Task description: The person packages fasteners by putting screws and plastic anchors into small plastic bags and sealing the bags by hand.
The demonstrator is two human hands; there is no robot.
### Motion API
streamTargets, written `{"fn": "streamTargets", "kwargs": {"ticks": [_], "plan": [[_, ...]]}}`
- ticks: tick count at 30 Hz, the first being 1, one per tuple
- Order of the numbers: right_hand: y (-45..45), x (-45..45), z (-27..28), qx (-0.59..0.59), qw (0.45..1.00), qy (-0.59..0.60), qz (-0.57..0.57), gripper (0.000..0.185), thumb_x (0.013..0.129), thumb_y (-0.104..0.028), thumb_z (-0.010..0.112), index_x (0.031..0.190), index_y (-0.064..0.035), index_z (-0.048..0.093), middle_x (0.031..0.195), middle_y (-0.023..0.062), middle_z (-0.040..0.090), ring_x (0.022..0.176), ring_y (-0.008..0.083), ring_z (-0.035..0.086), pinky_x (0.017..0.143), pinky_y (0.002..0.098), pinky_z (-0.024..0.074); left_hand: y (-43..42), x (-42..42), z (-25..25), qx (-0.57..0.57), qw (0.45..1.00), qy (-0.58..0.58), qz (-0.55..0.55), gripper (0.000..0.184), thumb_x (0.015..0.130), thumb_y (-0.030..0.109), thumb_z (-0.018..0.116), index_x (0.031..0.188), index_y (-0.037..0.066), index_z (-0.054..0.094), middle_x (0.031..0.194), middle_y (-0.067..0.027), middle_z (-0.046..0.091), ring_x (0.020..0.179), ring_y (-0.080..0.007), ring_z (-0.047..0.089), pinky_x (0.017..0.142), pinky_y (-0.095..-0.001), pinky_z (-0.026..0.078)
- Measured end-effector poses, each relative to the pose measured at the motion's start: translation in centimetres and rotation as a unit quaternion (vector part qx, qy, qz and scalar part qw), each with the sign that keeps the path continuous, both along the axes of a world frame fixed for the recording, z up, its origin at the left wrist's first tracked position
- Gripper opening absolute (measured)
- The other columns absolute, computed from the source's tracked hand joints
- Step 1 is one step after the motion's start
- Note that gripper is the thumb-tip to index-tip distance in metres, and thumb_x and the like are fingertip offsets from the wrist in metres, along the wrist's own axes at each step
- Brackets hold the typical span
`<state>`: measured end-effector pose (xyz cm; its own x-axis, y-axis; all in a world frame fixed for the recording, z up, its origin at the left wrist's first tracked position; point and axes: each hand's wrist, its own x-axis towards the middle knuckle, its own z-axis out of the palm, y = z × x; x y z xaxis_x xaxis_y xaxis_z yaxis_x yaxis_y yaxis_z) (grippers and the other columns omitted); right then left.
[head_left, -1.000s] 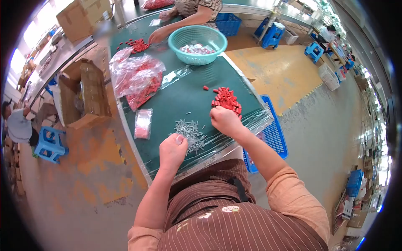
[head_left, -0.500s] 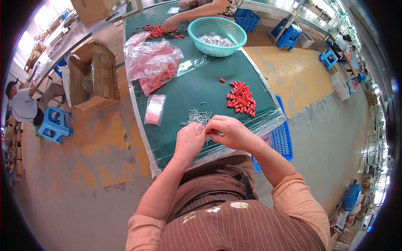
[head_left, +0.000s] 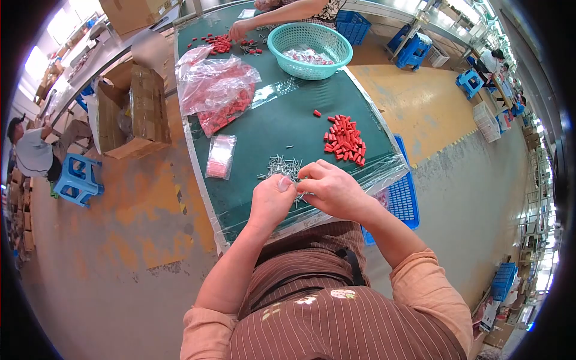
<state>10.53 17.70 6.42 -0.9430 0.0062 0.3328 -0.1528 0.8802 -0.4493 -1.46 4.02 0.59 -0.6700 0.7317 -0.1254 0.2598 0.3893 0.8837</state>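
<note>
Both hands meet over a loose pile of small metal screws [head_left: 277, 165] near the table's front edge. My left hand [head_left: 273, 195] is closed, thumb on top, around something too hidden to make out. Against its thumb, my right hand [head_left: 327, 187] is pinched with bent fingers; what lies between them cannot be seen. Ahead and to the right lies a heap of red plastic sleeves [head_left: 345, 141], with a lone red sleeve [head_left: 317, 113] behind it. To the left rests a clear plastic bag [head_left: 221, 157] with pinkish contents.
A large plastic bag of red pieces [head_left: 225, 99] lies at the table's left. Beyond it, a co-worker's hand [head_left: 240, 29] is over more red pieces. A turquoise basket [head_left: 309, 69] stands back right. A blue crate [head_left: 403, 201] sits below the table's right edge.
My right hand's fingers have shifted slightly and curled more against the left thumb. The co-worker's hand has risen a little from the red pieces.
</note>
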Motion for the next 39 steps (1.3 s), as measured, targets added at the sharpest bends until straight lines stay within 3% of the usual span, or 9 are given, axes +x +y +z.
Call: {"fn": "streamTargets", "kwargs": {"ticks": [2, 7, 10, 12, 15, 18, 20, 24, 39], "plan": [[0.0, 0.1, -0.7, 0.044, 0.999, -0.003, -0.006, 0.011, 0.079, -0.007, 0.069, 0.090, -0.0061, 0.067, 0.092, 0.0106, 0.062, 0.091, 0.0295, 0.060, 0.078, 0.0402, 0.0506, 0.0, 0.0, 0.0, 0.025, 0.998, -0.051, -0.015, 0.020, 0.084, 0.021, 0.065, 0.080, 0.001, 0.066, 0.065, -0.0045, 0.061, 0.060, -0.0118, 0.054, 0.058, -0.0298, 0.045], [0.6, 0.7, -0.5, -0.127, 0.990, -0.036, -0.044, 0.013, 0.079, -0.009, 0.072, 0.091, -0.0036, 0.067, 0.089, 0.0108, 0.062, 0.088, 0.0299, 0.061, 0.076, 0.0395, 0.0505, -0.6, 0.4, 1.9, 0.130, 0.951, -0.278, -0.044, 0.011, 0.089, 0.014, 0.069, 0.086, 0.004, 0.069, 0.069, 0.0049, 0.060, 0.057, -0.0018, 0.046, 0.050, -0.0194, 0.035], [1.0, 1.3, -0.6, -0.219, 0.973, -0.046, -0.066, 0.014, 0.082, -0.006, 0.072, 0.093, -0.0012, 0.066, 0.088, 0.0092, 0.064, 0.083, 0.0232, 0.063, 0.074, 0.0331, 0.0510, -0.8, 0.4, 0.7, 0.181, 0.940, -0.289, -0.028, 0.006, 0.088, 0.009, 0.071, 0.089, 0.004, 0.070, 0.071, 0.0061, 0.059, 0.057, -0.0001, 0.043, 0.048, -0.0180, 0.031], [0.8, 1.8, -0.9, -0.293, 0.949, -0.041, -0.105, 0.013, 0.082, 0.000, 0.071, 0.095, -0.0004, 0.066, 0.088, 0.0058, 0.064, 0.081, 0.0143, 0.063, 0.072, 0.0276, 0.0507, -0.9, 0.4, 0.8, 0.175, 0.940, -0.292, -0.024, 0.008, 0.087, 0.011, 0.071, 0.089, 0.004, 0.069, 0.070, 0.0058, 0.058, 0.057, -0.0010, 0.044, 0.048, -0.0189, 0.032], [0.8, 2.1, -2.2, -0.343, 0.928, -0.007, -0.142, 0.014, 0.084, 0.002, 0.068, 0.098, 0.0007, 0.066, 0.088, 0.0047, 0.064, 0.080, 0.0104, 0.062, 0.073, 0.0248, 0.0508, -1.2, 0.4, 1.3, 0.124, 0.959, -0.256, -0.006, 0.010, 0.087, 0.013, 0.071, 0.087, 0.003, 0.069, 0.069, 0.0046, 0.057, 0.056, -0.0026, 0.045, 0.048, -0.0203, 0.034], [0.4, 2.1, -2.5, -0.319, 0.933, 0.019, -0.164, 0.014, 0.084, -0.007, 0.070, 0.097, -0.0016, 0.067, 0.084, 0.0085, 0.065, 0.078, 0.0154, 0.063, 0.072, 0.0296, 0.0515, -1.2, 0.4, 1.6, 0.077, 0.983, -0.164, -0.025, 0.017, 0.084, 0.019, 0.069, 0.084, 0.002, 0.069, 0.073, 0.0012, 0.061, 0.063, -0.0069, 0.052, 0.055, -0.0244, 0.042], [0.6, 2.2, -2.7, -0.296, 0.940, 0.066, -0.156, 0.012, 0.083, -0.006, 0.069, 0.095, -0.0020, 0.066, 0.084, 0.0077, 0.065, 0.078, 0.0152, 0.063, 0.071, 0.0301, 0.0509, -0.8, 0.6, 1.7, 0.082, 0.975, -0.209, -0.007, 0.013, 0.084, 0.016, 0.069, 0.080, 0.003, 0.069, 0.071, 0.0015, 0.060, 0.059, -0.0063, 0.049, 0.052, -0.0239, 0.040], [0.3, 1.9, -3.6, -0.482, 0.866, 0.037, -0.124, 0.016, 0.084, 0.000, 0.066, 0.100, 0.0007, 0.063, 0.087, 0.0031, 0.065, 0.081, 0.0089, 0.058, 0.074, 0.0259, 0.0496, -0.7, 0.4, 0.6, 0.127, 0.962, -0.242, 0.006, 0.006, 0.085, 0.007, 0.067, 0.081, 0.003, 0.064, 0.063, 0.0003, 0.055, 0.047, -0.0068, 0.046, 0.042, -0.0213, 0.035], [-0.4, 2.1, -4.7, -0.528, 0.837, 0.025, -0.140, 0.015, 0.087, -0.002, 0.066, 0.101, -0.0012, 0.063, 0.092, 0.0019, 0.064, 0.086, 0.0077, 0.059, 0.078, 0.0234, 0.0491, -1.0, 0.6, 0.0, 0.207, 0.933, -0.295, -0.011, 0.005, 0.089, 0.004, 0.066, 0.085, 0.002, 0.063, 0.061, 0.0019, 0.052, 0.045, -0.0055, 0.043, 0.040, -0.0203, 0.032]]}}
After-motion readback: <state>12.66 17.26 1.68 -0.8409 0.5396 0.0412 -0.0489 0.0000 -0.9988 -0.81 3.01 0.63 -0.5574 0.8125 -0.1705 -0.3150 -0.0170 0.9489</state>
